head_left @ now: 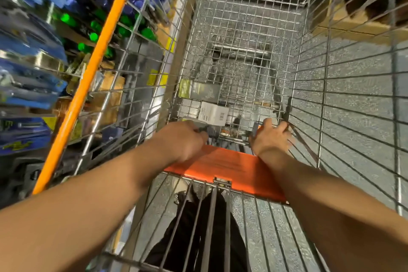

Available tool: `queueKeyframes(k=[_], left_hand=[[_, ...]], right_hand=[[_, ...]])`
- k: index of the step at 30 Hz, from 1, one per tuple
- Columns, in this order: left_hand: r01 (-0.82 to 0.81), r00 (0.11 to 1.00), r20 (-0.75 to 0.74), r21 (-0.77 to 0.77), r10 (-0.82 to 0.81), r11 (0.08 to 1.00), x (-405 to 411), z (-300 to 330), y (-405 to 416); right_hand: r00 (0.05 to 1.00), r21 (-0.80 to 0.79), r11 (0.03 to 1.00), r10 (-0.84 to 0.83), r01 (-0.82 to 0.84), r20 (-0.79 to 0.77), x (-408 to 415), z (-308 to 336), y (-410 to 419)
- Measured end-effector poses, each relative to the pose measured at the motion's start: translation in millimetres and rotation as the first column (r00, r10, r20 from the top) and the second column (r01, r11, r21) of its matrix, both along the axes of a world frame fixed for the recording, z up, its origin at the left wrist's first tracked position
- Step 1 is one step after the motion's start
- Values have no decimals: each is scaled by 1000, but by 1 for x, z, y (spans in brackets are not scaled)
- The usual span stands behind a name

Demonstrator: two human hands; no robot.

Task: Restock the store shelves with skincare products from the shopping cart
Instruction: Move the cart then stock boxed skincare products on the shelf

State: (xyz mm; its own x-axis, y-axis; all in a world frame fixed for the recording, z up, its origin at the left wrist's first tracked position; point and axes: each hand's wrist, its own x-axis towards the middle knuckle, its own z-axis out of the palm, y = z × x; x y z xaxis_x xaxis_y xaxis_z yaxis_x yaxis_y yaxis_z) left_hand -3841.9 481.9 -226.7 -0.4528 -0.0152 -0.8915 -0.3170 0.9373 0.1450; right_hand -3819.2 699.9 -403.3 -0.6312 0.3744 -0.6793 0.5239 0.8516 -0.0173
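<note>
**Skincare boxes at the bottom of my cart**

The skincare boxes lie low down in the shopping cart (247, 28), at the end close to me. I can see a white box (213, 113) with a bar code on it, and a dark grey box (204, 93) just behind it with a green part on its left side. There is small print on both, but it is too blurry for me to read. I cannot make out any brand name.

I am leaning over the cart because the boxes sit so deep. My left hand (187, 137) reaches down next to the white box. Its fingers curl around something dark, which I think is another box, but I cannot tell for sure. My right hand (271, 137) is down by the right wall of the cart. Its fingers are bent near the wires and a black strap (295, 130), and I cannot tell if they hold anything.

The orange flap (225, 165) of the child seat lies flat under my wrists.

The store shelves (39, 55) are right beside the cart on my left, so I think I will not have far to carry things. They hold blue packs and bottles with green caps (93, 36). The writing there is too smeared to read.
</note>
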Motion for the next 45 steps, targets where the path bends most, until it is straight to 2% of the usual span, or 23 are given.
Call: queueKeyframes(k=[2,3,7,12,15,18,21,25,26,28,30,31,34,37,42,45], left_hand=[[33,999,21,9,-33,999,1,5,2],[35,999,23,11,-35,999,0,9,3],[89,995,33,44,-90,995,1,32,9],[165,985,46,46,-167,985,0,74,5],[73,997,-4,44,-73,996,0,104,-4],[-149,978,-129,125,165,981,4,133,-15],[-349,886,-203,302,418,887,14,166,-29],[-429,778,-217,502,589,751,31,203,-63],[-473,732,-173,567,659,674,38,213,-71],[-572,548,-18,721,836,391,50,237,-88],[-565,450,31,784,892,258,62,254,-101],[-539,431,54,816,901,209,69,260,-108],[-411,397,52,903,916,127,95,290,-131],[-250,338,13,965,941,76,121,317,-155],[-138,157,-36,989,987,58,157,352,-193],[-100,54,-93,990,994,98,178,370,-221]], right_hand=[[987,-95,983,-157,159,31,-4,0,-1],[982,-119,975,-186,188,25,-5,-2,0],[977,-213,964,-187,161,-104,-6,11,4],[947,-397,907,-239,140,-213,-12,71,-8],[926,-499,861,-263,99,-269,-14,120,-27],[897,-597,802,-278,19,-344,-19,175,-52],[870,-690,722,-304,-56,-388,-21,234,-77],[842,-773,612,-319,-168,-436,-25,320,-111],[833,-791,575,-319,-210,-453,-25,339,-118],[814,-809,509,-310,-295,-492,-24,381,-137],[817,-844,422,-320,-330,-479,-22,415,-154],[825,-860,376,-318,-344,-468,-21,426,-162],[841,-885,230,-288,-404,-459,-12,462,-193],[849,-882,123,-239,-455,-471,1,500,-228],[841,-843,-15,-89,-537,-534,18,543,-281],[819,-815,-91,-9,-572,-574,26,562,-313]])
